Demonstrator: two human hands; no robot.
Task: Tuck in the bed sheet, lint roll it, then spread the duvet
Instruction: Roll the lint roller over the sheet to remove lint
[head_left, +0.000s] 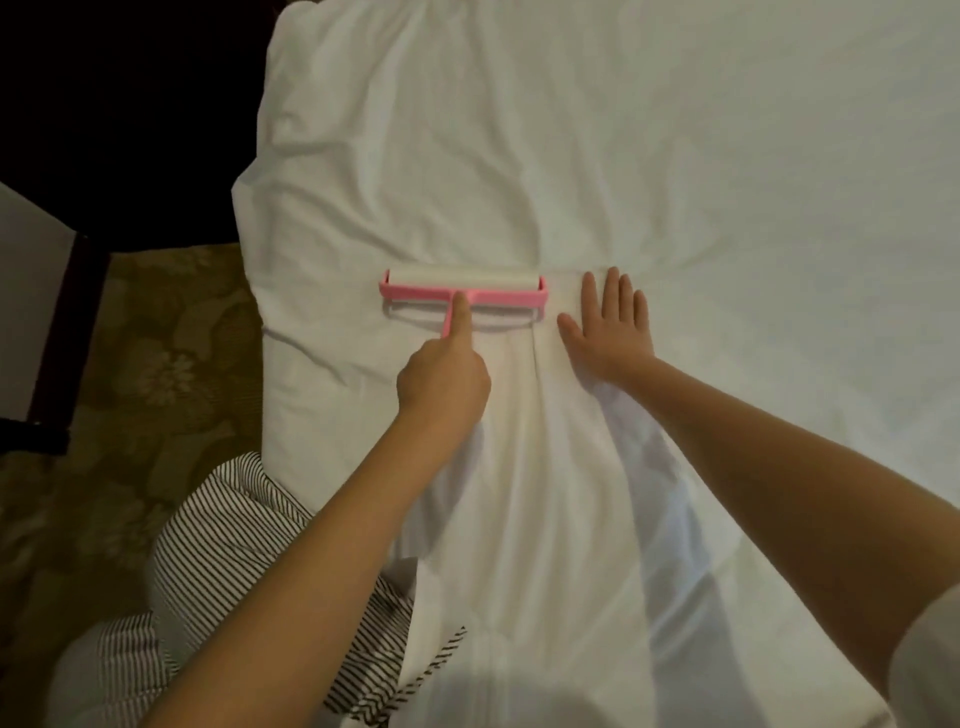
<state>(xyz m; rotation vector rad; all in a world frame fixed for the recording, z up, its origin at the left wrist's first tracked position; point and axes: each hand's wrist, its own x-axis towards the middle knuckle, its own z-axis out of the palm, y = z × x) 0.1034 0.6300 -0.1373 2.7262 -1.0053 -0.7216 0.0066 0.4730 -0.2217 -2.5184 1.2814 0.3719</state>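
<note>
A wide pink lint roller with a white sticky roll lies across the white bed sheet near the bed's left side. My left hand grips its pink handle, index finger stretched along the handle up to the frame. My right hand rests flat on the sheet just right of the roller, fingers apart, holding nothing. A long fold in the sheet runs from the roller toward me between my arms. No duvet is in view.
The bed's left edge drops to a patterned brown carpet. Striped black-and-white clothing shows at the lower left. A dark-framed piece of furniture stands at the far left.
</note>
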